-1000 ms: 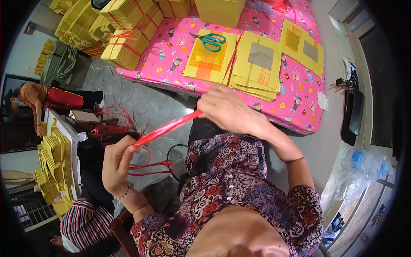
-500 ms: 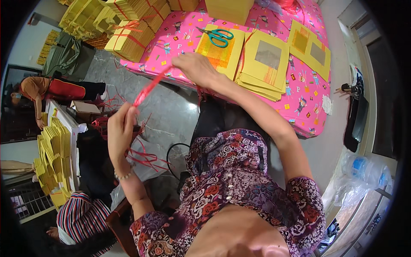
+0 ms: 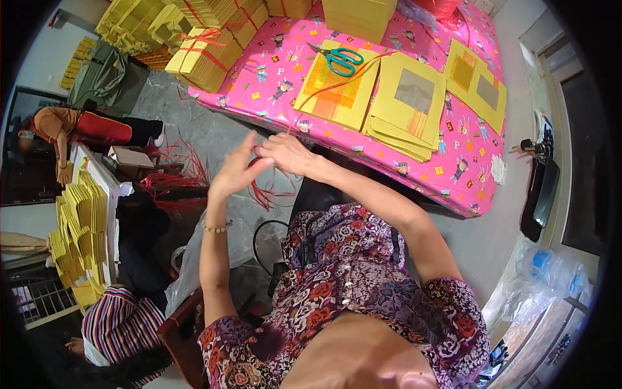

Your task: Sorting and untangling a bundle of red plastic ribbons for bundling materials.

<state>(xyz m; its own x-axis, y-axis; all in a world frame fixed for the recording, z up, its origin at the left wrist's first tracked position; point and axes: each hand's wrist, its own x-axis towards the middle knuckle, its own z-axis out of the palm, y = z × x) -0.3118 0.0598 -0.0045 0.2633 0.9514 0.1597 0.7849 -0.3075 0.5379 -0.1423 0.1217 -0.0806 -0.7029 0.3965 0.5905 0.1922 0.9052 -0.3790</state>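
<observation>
Through my remote feed I read single white capital letters, scattered over glossy pink cartoon-patterned tablecloth (image 3: 447, 175); small yellow squares there carry marks too small for me. Orange-red print on grey-panelled yellow rectangular sheet (image 3: 409, 97): illegible from here.

In front of me, a pink printed cover (image 3: 466, 194) dresses the table, with tied yellow bundles (image 3: 194, 61) at its far left and a yellow block (image 3: 359, 23) at the far middle. Nearer me lie a yellow sheet with an orange panel (image 3: 340, 97), a grey-panelled yellow stack (image 3: 405, 123) to its right, and a two-panelled yellow piece (image 3: 476, 87) farther right. On my left, a white table (image 3: 113, 259) carries yellow stacks (image 3: 81, 220).
</observation>
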